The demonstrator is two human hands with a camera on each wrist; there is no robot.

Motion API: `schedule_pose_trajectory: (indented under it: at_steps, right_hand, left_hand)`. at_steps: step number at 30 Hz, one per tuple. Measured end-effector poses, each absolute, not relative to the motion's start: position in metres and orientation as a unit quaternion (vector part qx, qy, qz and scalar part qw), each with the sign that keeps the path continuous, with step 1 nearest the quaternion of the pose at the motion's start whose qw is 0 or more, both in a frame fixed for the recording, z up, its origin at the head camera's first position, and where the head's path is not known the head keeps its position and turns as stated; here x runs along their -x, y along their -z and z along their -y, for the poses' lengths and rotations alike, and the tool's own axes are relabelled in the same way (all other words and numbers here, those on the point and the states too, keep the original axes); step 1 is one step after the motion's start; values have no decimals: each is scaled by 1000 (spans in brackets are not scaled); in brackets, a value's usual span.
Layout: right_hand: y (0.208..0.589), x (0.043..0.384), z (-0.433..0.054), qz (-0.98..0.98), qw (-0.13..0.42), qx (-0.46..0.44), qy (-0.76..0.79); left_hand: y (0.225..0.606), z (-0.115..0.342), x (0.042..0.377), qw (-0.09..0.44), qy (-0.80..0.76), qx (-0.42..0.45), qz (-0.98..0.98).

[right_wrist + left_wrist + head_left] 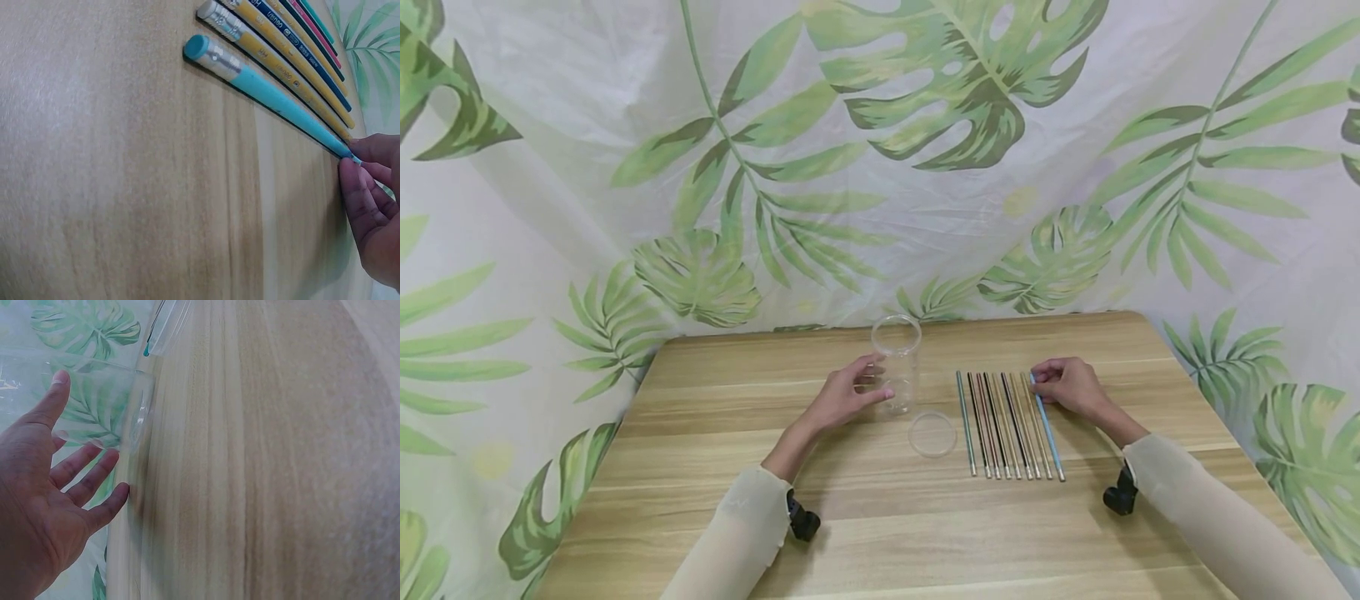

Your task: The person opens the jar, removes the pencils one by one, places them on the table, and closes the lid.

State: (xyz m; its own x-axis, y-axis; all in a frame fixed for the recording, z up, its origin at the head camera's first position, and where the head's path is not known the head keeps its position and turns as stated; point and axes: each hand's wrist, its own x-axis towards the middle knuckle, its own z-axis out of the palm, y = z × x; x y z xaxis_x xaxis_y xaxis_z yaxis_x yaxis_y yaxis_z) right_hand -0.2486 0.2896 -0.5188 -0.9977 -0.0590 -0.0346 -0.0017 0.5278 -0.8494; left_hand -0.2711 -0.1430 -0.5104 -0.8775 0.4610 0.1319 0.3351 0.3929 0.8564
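Observation:
A tall clear plastic cup (904, 367) stands upright toward the back of the table. My left hand (844, 393) is beside it, thumb and fingers spread apart at its near-left side; the left wrist view shows the fingers (94, 481) loosely extended against the cup's outline. At the right end of a row of pencils (1000, 425), my right hand (1070, 386) pinches the far end of a light blue pencil (275, 97) between thumb and fingertips. That pencil lies along the table, its eraser end toward me, next to a yellow pencil (281, 69).
A round clear lid (932, 434) lies flat between cup and pencils. Several pencils in yellow, black, red and green lie side by side, erasers toward me. The wooden table (715, 467) ends at a leaf-patterned cloth (820, 208) behind.

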Motion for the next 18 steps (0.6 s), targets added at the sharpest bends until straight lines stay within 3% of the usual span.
schedule_pose_trajectory:
  at_steps: [10, 18]
  right_hand:
    - [506, 246, -277, -919, -36, 77, 385]
    - [495, 240, -248, -909, -28, 158, 384]
  left_hand:
    - [511, 143, 272, 65, -492, -245, -833]
    - [511, 144, 272, 69, -495, -245, -831]
